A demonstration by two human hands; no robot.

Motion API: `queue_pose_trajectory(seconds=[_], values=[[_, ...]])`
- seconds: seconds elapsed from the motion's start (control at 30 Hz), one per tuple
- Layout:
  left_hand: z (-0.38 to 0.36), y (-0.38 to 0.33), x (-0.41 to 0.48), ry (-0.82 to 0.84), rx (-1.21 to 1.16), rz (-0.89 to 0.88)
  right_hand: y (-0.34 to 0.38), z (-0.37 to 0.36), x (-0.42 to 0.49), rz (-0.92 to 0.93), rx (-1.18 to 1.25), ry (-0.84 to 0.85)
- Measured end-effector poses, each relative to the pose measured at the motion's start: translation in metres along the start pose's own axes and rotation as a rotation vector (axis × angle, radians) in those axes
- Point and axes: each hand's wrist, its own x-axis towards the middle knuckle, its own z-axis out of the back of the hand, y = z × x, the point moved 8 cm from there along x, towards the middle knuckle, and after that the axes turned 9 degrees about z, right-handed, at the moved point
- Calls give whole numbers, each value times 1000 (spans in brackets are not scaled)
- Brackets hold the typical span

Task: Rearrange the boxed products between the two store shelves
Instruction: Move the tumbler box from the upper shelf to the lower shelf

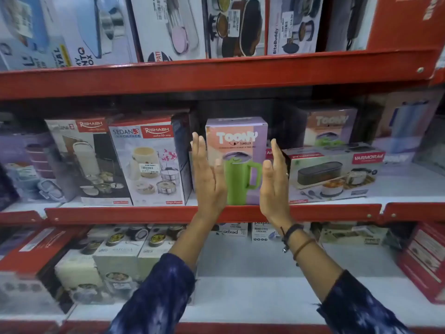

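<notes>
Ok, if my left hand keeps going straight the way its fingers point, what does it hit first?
Probably nothing at once: the left hand points up and back along the left side of the Toony tumbler box, into the dark gap beside it. Depth is unclear.

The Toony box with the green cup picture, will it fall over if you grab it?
The Toony box is tall and narrow, standing upright at the shelf edge, so a one-sided push might tip it. It looks like stiff cardboard, likely light. The left hand and right hand, open on either side, should steady it.
</notes>
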Motion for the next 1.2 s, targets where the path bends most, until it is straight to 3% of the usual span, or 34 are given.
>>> queue_pose_trajectory(seconds=[0.13,0.2,0.43,0.63,0.83,1.2], values=[[-7,36,5,88,-16,283,-23,-13,6,-184,2,85],[-11,46,8,157,46,330,-35,-11,12,-206,-72,122],[0,49,19,155,201,257,-40,2,17,-218,48,137],[17,6,8,163,17,225,-9,34,18,-133,140,-1],[30,-40,-12,130,-125,252,30,72,14,-44,190,-36],[14,-31,-96,245,-117,322,3,128,-85,-194,129,-101]])
